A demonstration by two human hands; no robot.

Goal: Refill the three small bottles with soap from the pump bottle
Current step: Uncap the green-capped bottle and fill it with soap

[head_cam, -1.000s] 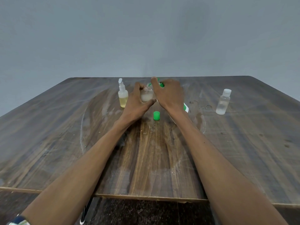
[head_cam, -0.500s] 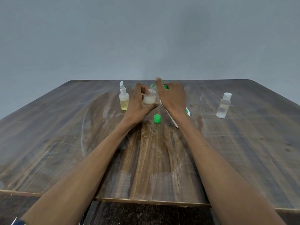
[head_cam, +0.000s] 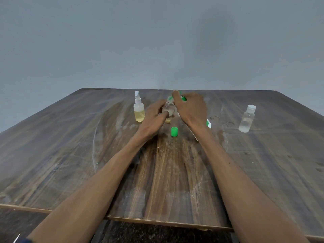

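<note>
Both hands have lowered: my left hand now grips the small bottle standing on the bench; my right hand, just beside, clasps the pump bottle, so pumping looks underway.

left hand grips small bottle; right hand holds pump bottle; green cap on table.

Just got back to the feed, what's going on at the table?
A person is filling a small bottle: the left hand holds it under the spout while the right hand rests on the green-topped pump bottle. Its green cap sits loose on the table. A yellow-filled bottle stands left, a clear capped bottle right.
</note>
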